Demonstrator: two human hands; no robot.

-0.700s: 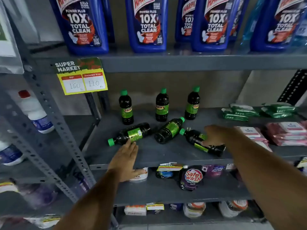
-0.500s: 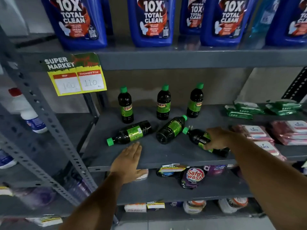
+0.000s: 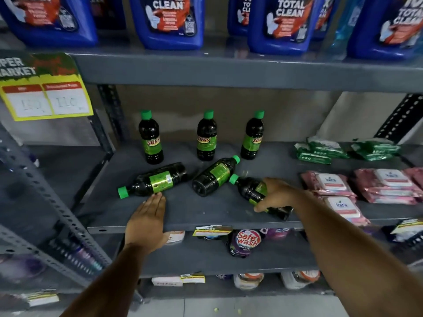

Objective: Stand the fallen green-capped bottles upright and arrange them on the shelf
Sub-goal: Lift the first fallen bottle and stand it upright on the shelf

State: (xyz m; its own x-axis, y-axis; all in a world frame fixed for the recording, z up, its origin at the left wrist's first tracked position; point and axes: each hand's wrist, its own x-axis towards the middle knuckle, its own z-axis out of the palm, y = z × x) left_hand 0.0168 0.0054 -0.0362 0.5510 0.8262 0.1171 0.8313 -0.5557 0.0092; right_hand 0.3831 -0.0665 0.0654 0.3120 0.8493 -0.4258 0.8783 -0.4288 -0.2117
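Three dark green-capped bottles stand upright in a row at the back of the grey shelf (image 3: 206,209): left (image 3: 150,137), middle (image 3: 206,136), right (image 3: 252,136). In front of them three more lie on their sides: a left fallen bottle (image 3: 158,180) with its cap pointing left, a middle fallen bottle (image 3: 214,176) with its cap pointing back right, and a right fallen bottle (image 3: 249,187) with its cap pointing left. My right hand (image 3: 278,194) is wrapped around the right fallen bottle's body. My left hand (image 3: 147,219) lies flat and open on the shelf, fingertips just short of the left fallen bottle.
Pink wipe packs (image 3: 386,185) and green packs (image 3: 325,149) fill the shelf's right part. Blue cleaner jugs (image 3: 169,19) stand on the shelf above. A yellow price tag (image 3: 45,97) hangs at left. Perforated uprights (image 3: 45,193) frame the left side; a lower shelf holds pouches (image 3: 246,242).
My right hand has closed around the right fallen bottle. My left hand has slid a little further onto the shelf toward the left fallen bottle. The camera has moved closer.
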